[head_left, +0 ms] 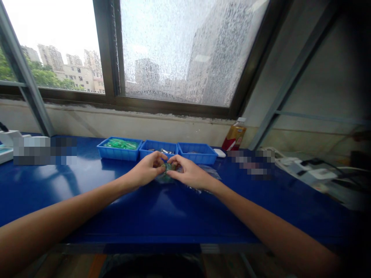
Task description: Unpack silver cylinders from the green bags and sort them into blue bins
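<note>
My left hand [147,168] and my right hand [189,173] meet in front of the blue bins, thumbs and fingertips pinched together. Between them is a small clear plastic bag [166,177] with a greenish tint, gripped from both sides just above the table. Its contents are too small and blurred to make out. Under and behind my right hand lie more clear plastic bags [213,172], partly covered by the hand and wrist.
Three blue bins stand along the back: the left bin [118,155] holds green pieces, the middle bin [143,154] small metallic parts, the right bin [199,158] something indistinct. A drink bottle [234,135] and a white object [219,153] are right of them. Cables and white devices [317,173] lie far right.
</note>
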`<state>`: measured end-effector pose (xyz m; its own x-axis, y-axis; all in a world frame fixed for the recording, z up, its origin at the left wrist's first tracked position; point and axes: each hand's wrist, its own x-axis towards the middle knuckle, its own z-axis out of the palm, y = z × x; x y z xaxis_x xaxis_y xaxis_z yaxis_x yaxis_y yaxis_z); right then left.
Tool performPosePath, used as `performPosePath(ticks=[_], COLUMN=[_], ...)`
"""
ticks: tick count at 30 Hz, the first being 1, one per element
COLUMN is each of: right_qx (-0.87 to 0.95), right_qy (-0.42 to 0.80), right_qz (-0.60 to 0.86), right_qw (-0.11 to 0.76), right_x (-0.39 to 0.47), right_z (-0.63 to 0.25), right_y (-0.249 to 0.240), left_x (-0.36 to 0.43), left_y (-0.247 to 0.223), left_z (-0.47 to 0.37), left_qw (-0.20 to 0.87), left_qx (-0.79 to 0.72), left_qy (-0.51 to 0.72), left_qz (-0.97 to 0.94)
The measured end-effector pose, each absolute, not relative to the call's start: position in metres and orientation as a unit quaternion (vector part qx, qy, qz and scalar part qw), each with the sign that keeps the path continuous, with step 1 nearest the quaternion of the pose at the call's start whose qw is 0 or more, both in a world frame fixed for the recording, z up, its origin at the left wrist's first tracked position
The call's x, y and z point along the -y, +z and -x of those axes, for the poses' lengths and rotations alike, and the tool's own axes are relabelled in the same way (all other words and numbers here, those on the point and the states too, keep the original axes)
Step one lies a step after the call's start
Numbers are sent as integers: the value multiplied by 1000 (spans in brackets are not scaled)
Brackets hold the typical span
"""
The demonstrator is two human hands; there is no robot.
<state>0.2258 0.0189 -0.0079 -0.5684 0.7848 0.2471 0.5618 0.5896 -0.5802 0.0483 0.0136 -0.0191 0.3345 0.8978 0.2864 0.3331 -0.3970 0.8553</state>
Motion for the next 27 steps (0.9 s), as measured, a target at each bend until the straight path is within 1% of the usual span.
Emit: performPosePath(ticks=[2, 3, 5, 7, 9, 12, 14, 16, 18, 20, 22, 23, 25, 27], right_qx=[832, 831, 846, 859, 861, 872, 883, 890, 884, 858, 813, 790, 752, 736], right_qy=[273, 267, 193, 71, -40, -142, -174, -159, -82, 50, 195, 256, 333, 332], right_qz=[390, 389, 386, 382, 369, 321, 288, 277, 300, 338, 369, 377, 382, 386], right_qw=[284, 295, 313, 334, 347, 341, 326, 325, 350, 384, 405, 411, 422, 446], right_x=[-21, -21, -18, -14, -11, -11, -12, -12, -12, -12, -14, -15, -19, -23], right_z=[-225, -225, -226, -227, -229, -232, -233, -231, -228, -225, -222, -221, -220, -223], right_y=[-7, -6, -2, 3, 6, 6, 3, 2, 2, 4, 5, 5, 4, 4], left_x=[-12, -10, -8, -7, -7, -8, -9, -10, -12, -13, -12, -11, -9, -7], left_y=[-13, -11, -7, -6, -7, -7, -8, -8, -8, -8, -8, -8, -10, -12], left_z=[-50, -50, -50, -50, -49, -49, -50, -49, -46, -42, -40, -39, -40, -43], left_qw=[365, 360, 341, 343, 413, 564, 585, 537, 433, 270, 105, 45, -18, -29], left_qx=[-397, -391, -393, -413, -428, -403, -381, -371, -369, -365, -335, -315, -280, -273], left_qy=[433, 444, 458, 471, 476, 443, 438, 466, 502, 519, 494, 473, 436, 411], left_qz=[-722, -721, -721, -700, -647, -568, -566, -598, -652, -724, -796, -822, -855, -869])
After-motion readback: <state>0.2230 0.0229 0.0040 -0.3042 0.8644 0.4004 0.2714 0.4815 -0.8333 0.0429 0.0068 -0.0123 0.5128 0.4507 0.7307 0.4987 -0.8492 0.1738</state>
